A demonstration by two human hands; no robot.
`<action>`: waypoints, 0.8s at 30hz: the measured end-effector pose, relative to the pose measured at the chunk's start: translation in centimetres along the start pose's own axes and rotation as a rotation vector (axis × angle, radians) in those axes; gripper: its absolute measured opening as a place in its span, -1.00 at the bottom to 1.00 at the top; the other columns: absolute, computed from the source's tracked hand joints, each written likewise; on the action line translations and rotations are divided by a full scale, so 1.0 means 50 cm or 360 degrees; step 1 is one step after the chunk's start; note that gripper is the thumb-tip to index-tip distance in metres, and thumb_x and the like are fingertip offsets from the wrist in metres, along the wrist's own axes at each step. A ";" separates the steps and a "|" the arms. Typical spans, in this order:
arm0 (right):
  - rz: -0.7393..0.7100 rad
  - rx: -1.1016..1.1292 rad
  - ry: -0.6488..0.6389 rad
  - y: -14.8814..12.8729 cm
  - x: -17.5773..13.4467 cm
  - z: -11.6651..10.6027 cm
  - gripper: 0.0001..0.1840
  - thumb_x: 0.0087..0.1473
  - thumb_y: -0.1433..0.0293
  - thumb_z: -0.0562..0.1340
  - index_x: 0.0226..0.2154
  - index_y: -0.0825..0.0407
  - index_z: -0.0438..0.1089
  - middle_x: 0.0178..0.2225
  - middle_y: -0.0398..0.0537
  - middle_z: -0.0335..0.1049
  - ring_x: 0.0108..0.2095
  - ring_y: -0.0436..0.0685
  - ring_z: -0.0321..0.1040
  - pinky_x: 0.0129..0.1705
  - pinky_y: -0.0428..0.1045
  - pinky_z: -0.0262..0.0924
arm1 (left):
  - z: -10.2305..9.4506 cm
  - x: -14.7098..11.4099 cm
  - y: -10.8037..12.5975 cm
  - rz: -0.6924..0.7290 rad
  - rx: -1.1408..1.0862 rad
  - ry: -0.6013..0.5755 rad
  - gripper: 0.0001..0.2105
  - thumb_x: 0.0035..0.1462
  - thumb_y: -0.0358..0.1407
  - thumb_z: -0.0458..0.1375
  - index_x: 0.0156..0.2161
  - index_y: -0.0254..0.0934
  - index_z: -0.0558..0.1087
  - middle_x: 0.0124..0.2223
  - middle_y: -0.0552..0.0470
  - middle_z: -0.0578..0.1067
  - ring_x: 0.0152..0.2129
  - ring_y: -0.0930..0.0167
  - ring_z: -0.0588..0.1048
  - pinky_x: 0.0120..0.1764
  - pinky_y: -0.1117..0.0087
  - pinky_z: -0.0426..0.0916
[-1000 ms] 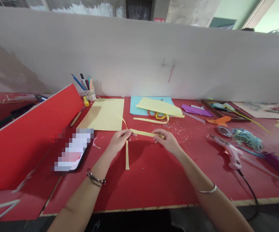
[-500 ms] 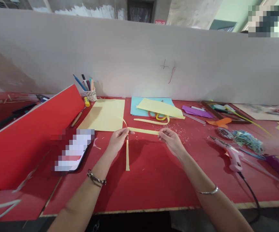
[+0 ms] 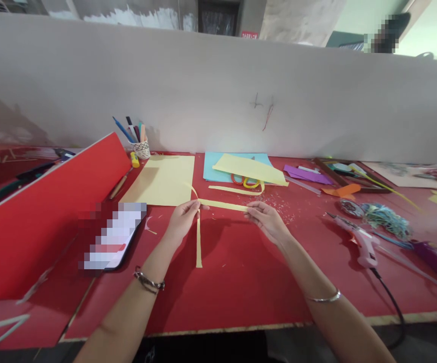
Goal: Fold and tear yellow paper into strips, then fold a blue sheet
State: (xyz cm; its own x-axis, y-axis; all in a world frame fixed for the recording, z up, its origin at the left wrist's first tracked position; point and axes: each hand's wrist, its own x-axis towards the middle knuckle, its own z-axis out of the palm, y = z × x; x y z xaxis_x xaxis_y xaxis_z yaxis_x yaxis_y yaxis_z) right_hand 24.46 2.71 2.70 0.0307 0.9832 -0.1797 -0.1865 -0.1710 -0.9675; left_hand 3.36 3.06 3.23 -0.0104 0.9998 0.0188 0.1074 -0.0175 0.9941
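Observation:
A narrow yellow paper strip [image 3: 224, 204] is stretched almost level between my two hands above the red table. My left hand [image 3: 183, 218] pinches its left end, where a second length of yellow paper [image 3: 199, 242] hangs down and a thin curl rises behind the fingers. Whether these are one piece is hidden by the fingers. My right hand [image 3: 266, 219] pinches the strip's right end between thumb and fingertips. Just beyond lie a curled yellow strip [image 3: 237, 190] and scissors with red and yellow handles [image 3: 251, 182], partly under a yellow sheet [image 3: 252, 167].
On the left are a phone [image 3: 116, 237], a leaning red board [image 3: 52, 217] and a pen cup [image 3: 141, 148]. A pink glue gun [image 3: 366, 247] with its cord, tangled blue-green shreds [image 3: 387, 220] and a wooden frame [image 3: 377, 185] lie right. A pale partition [image 3: 188, 91] stands behind.
Both hands keep their pinch on the yellow strip and have hardly moved. The whole view has shifted very slightly.

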 end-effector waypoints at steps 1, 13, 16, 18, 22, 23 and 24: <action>0.0002 -0.0007 -0.0014 0.001 0.000 -0.001 -0.65 -0.49 0.28 0.35 -0.55 0.04 0.28 -0.60 -0.23 0.33 -0.55 -0.07 0.30 -0.32 -0.08 0.21 | 0.000 0.001 -0.002 0.0005 0.0003 0.0002 -0.75 -0.06 -0.20 0.01 -0.48 -0.28 0.48 -0.66 0.13 0.30 -0.64 0.51 0.21 -0.41 0.45 0.20; -0.0429 -0.0747 -0.0036 0.017 0.007 -0.009 -0.76 -0.26 0.22 0.21 -0.54 0.03 0.22 -0.52 -0.15 0.29 -0.45 0.02 0.28 -0.31 -0.02 0.18 | 0.001 0.002 -0.007 0.0037 0.0047 -0.0083 -0.70 -0.10 -0.10 0.02 -0.45 -0.28 0.46 -0.53 0.05 0.44 -0.60 0.49 0.27 -0.38 0.43 0.24; -0.0786 -0.1187 0.0008 0.019 0.000 -0.002 -0.79 -0.14 0.28 0.14 -0.37 0.01 0.26 -0.30 -0.03 0.34 -0.26 0.10 0.28 -0.16 0.05 0.13 | 0.005 -0.003 -0.005 0.0078 0.0117 -0.0155 -0.72 -0.08 -0.13 0.01 -0.46 -0.28 0.46 -0.57 0.07 0.42 -0.60 0.48 0.28 -0.42 0.45 0.24; -0.0967 -0.1422 -0.0013 0.016 -0.008 0.006 -0.75 -0.08 0.31 0.10 -0.27 -0.01 0.26 -0.20 0.00 0.33 -0.15 0.13 0.23 -0.06 0.10 0.03 | 0.012 -0.007 -0.005 0.0092 0.0151 -0.0225 -0.72 -0.06 -0.14 -0.01 -0.48 -0.29 0.46 -0.54 0.05 0.45 -0.61 0.48 0.28 -0.44 0.45 0.24; -0.1101 -0.1681 -0.0159 0.013 -0.021 0.018 -0.76 -0.05 0.31 0.10 -0.25 -0.05 0.29 -0.16 -0.02 0.32 -0.09 0.16 0.19 0.06 0.21 -0.23 | 0.027 -0.016 -0.006 0.0097 0.0150 -0.0377 -0.72 -0.04 -0.16 -0.01 -0.47 -0.30 0.45 -0.46 0.02 0.49 -0.62 0.50 0.28 -0.42 0.45 0.25; -0.1086 -0.1705 -0.0198 0.014 -0.022 0.020 -0.79 -0.05 0.30 0.11 -0.28 -0.06 0.30 -0.16 -0.04 0.33 -0.09 0.16 0.20 0.06 0.23 -0.28 | 0.029 -0.017 -0.006 0.0099 0.0140 -0.0409 -0.73 -0.05 -0.16 0.00 -0.46 -0.30 0.45 -0.45 0.02 0.49 -0.62 0.50 0.28 -0.42 0.45 0.25; -0.1062 -0.1715 -0.0225 0.014 -0.023 0.022 -0.82 -0.05 0.29 0.11 -0.33 -0.06 0.32 -0.17 -0.05 0.33 -0.10 0.16 0.21 0.06 0.25 -0.31 | 0.031 -0.019 -0.007 0.0105 0.0129 -0.0431 -0.73 -0.05 -0.16 0.00 -0.44 -0.30 0.45 -0.44 0.02 0.50 -0.62 0.50 0.28 -0.42 0.45 0.25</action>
State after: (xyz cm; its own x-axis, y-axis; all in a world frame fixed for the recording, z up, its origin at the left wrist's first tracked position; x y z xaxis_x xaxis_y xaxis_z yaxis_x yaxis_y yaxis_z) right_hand 23.23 1.54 2.41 -0.3061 0.8848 0.3514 0.7150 0.4574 -0.5287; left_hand 4.87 2.15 2.71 0.2641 0.9635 0.0431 0.1784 -0.0927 0.9796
